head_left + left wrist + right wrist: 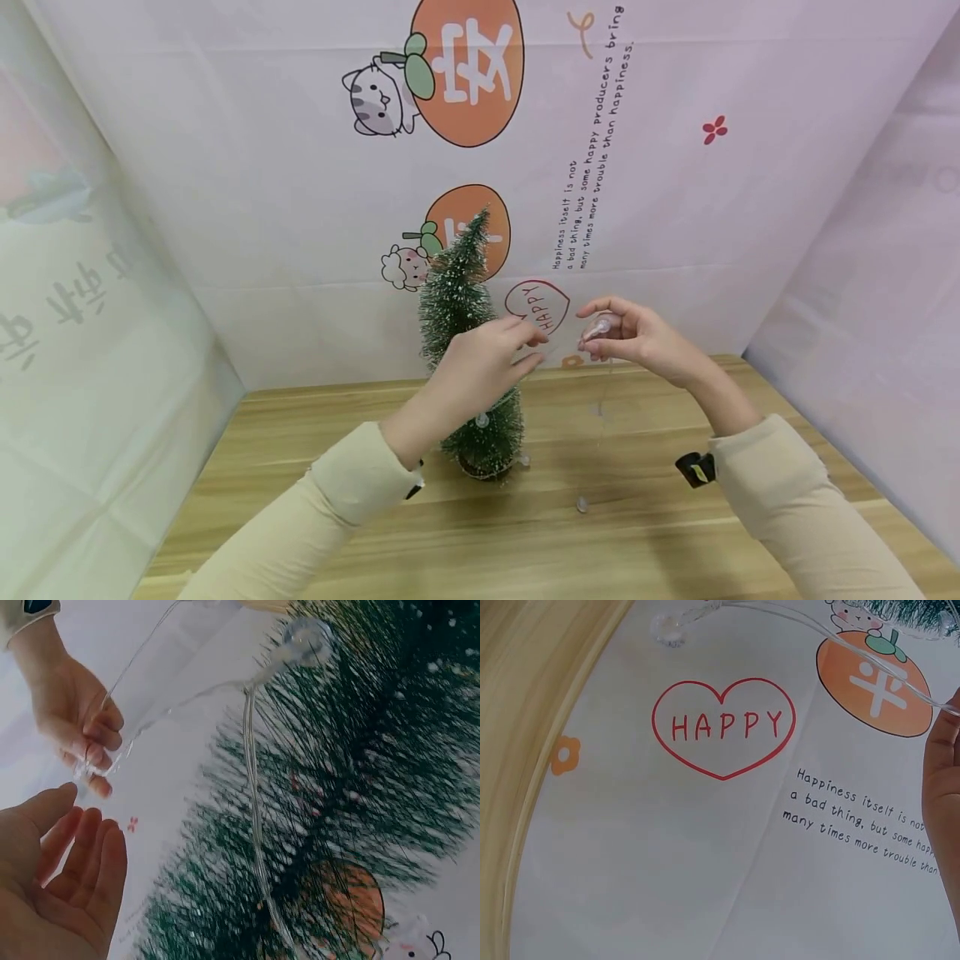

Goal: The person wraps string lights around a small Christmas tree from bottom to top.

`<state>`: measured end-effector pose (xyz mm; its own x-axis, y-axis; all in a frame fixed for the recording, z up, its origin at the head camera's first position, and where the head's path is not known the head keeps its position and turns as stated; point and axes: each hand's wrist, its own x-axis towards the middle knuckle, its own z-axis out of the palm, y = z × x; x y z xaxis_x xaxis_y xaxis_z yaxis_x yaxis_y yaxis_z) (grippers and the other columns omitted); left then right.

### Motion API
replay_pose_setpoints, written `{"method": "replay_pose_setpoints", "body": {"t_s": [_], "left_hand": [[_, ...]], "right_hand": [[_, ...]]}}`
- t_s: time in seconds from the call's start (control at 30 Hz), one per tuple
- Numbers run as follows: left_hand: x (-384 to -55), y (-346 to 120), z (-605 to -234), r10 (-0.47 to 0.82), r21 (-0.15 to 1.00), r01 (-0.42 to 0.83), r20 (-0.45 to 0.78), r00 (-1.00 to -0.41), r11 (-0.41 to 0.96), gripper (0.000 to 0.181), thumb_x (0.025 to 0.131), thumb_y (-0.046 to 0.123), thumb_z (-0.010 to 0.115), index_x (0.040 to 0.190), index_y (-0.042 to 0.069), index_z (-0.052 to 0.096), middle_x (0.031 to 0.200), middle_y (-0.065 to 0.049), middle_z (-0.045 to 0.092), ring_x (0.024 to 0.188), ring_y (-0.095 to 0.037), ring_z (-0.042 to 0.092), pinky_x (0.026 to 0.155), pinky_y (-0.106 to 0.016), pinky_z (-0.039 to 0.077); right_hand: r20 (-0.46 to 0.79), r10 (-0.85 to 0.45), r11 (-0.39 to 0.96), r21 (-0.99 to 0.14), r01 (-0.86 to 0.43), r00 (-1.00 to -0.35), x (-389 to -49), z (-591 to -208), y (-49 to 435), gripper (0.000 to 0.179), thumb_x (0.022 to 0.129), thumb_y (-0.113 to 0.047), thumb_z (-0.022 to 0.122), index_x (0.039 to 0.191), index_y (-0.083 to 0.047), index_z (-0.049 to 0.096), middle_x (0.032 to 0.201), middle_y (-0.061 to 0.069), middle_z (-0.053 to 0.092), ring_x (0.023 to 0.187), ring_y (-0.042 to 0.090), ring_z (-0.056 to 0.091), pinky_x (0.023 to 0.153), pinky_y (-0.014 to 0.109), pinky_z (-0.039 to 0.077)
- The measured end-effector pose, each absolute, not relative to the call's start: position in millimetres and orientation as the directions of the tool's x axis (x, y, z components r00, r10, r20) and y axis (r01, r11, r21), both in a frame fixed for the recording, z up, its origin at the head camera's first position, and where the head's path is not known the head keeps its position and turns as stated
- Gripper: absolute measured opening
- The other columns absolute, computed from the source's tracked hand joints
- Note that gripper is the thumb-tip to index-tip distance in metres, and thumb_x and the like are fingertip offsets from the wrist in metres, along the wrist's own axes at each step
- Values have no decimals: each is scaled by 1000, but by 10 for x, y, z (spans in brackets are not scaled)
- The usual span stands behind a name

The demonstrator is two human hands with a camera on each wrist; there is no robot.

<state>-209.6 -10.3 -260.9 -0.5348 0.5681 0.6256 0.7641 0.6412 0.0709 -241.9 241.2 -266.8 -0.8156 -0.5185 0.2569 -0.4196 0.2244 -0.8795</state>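
Observation:
A small green bristle Christmas tree (pixel 457 312), flecked with white, stands on the wooden table. A clear string light (pixel 256 787) runs along its branches, with one round bulb (pixel 307 641) against the bristles in the left wrist view. To the right of the tree, my right hand (pixel 637 337) pinches part of the string light, and a clear bulb (pixel 600 325) shows at its fingers. My left hand (pixel 487 362) is in front of the tree, its fingers relaxed and thumb apart, close to the right hand's fingertips. It holds nothing that I can see.
Loose bulbs of the string lie on the wooden table (pixel 337 517), one bulb (pixel 582 504) right of the tree's base. Behind rises a white printed cloth (pixel 660 208) with orange fruit drawings and a red heart (pixel 724 727). Cloth also hangs at both sides.

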Motion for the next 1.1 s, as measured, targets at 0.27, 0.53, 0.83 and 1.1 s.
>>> {"method": "replay_pose_setpoints", "body": {"t_s": [0.27, 0.53, 0.83, 1.1], "left_hand": [[-2149, 113, -2715, 603, -170, 686, 651, -461, 707, 20, 90, 35, 63, 103, 21, 68, 97, 8, 69, 85, -8, 66, 63, -19, 54], [-2267, 211, -2781, 614, -305, 625, 700, -365, 719, 8, 91, 25, 63, 92, 22, 70, 87, 9, 69, 77, -8, 64, 62, -19, 53], [-2405, 186, -2766, 639, -466, 477, 704, -310, 745, 13, 90, 11, 64, 94, 20, 72, 92, 6, 71, 84, -10, 66, 69, -21, 55], [-2489, 103, -2751, 599, -459, 436, 753, -271, 774, 7, 91, 18, 64, 91, 19, 71, 87, 5, 70, 82, -11, 65, 69, -23, 55]], "right_hand": [[254, -548, 164, -901, -401, -797, -2411, -2680, 2398, 35, 89, 3, 59, 114, -19, 51, 90, -10, 70, 84, 6, 68, 80, 22, 56], [213, -538, 223, -897, -381, -815, -2432, -2686, 2415, 30, 90, 0, 60, 114, -16, 51, 90, -11, 71, 83, 4, 68, 75, 23, 56], [119, -506, 382, -857, -346, -854, -2527, -2729, 2554, 50, 91, -9, 61, 135, 7, 42, 86, -11, 70, 62, 4, 51, 56, 21, 45], [55, -394, 479, -840, -256, -918, -2583, -2780, 2955, 19, 95, -17, 58, 109, -19, 69, 81, -12, 71, 54, 6, 42, 50, 24, 39]]}}
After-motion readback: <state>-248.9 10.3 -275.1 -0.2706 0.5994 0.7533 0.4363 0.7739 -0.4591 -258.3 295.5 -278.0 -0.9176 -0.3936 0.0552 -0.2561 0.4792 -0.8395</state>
